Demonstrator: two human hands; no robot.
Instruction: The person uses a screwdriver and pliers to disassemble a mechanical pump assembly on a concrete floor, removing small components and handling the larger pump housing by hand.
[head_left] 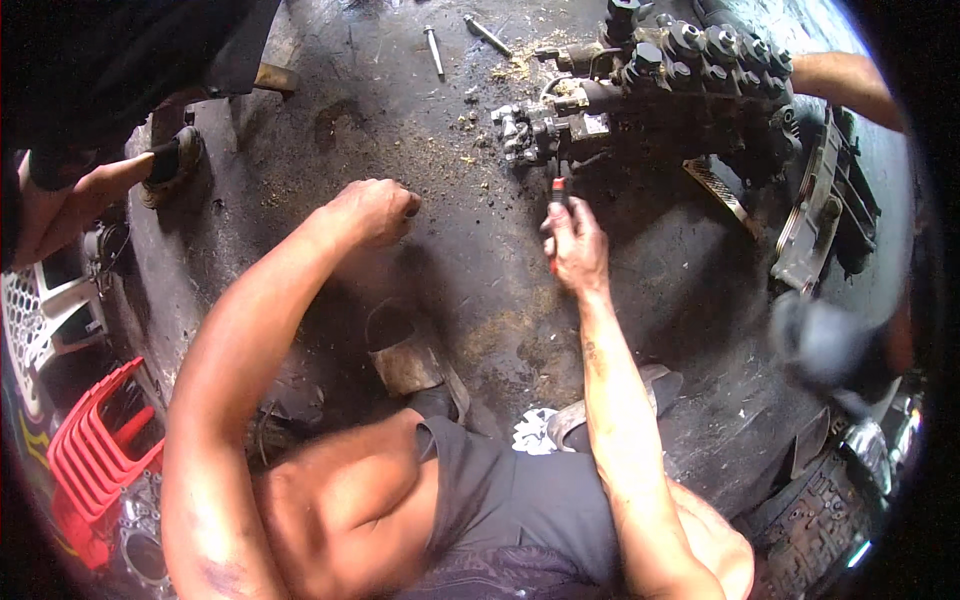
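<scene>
screwdriver (558, 190), red-and-black in the handle, grasped in the right hand (580, 248), shaft aimed at the left end of a greasy cast-metal assembly (700, 75) toward the far right edge of the floor (480, 330); cannot tell contact at the tip. left hand (375, 212) curled into a fist, apart from the assembly; cannot tell of anything held inside. keep the shaft straight, press evenly, brace against twisting, sweep loose grit (518, 70) clear. pale label-like patch (595, 124), too small to read; no brand legible.
</scene>
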